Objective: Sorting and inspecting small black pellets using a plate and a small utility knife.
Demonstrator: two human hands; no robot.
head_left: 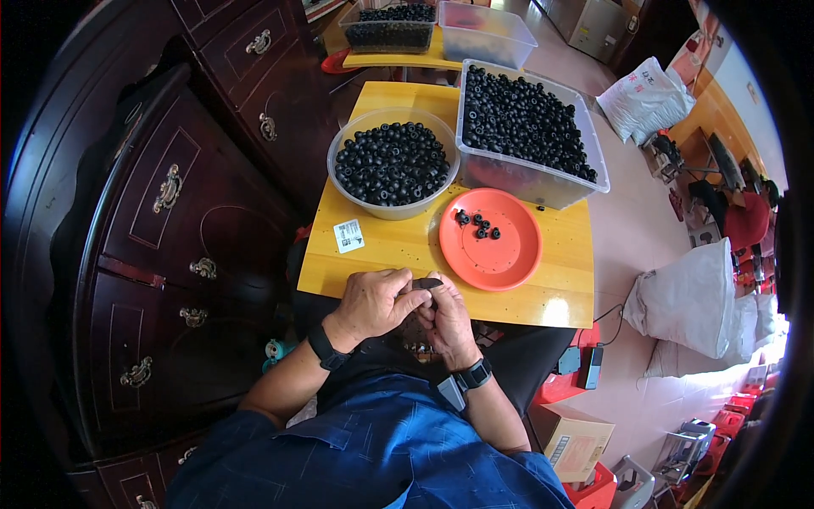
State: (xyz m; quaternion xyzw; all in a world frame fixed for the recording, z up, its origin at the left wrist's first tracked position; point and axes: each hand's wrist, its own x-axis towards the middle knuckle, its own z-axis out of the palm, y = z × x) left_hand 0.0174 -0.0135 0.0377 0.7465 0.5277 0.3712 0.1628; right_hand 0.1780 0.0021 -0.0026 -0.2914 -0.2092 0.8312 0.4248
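At the table's near edge, my left hand and my right hand meet with fingers closed. A small, dark, flattish piece shows between their fingertips; its kind is too small to make out. The fingers hide part of what they grip. Just beyond my right hand is a red-orange plate with several small black rings on it. A round, clear tub full of similar black, holed, bead-like pieces stands beyond my left hand.
A large clear bin heaped with black pieces stands behind the plate on the yellow table. A white label lies at left. Dark wooden drawers rise at left; white sacks and a cardboard box stand at right.
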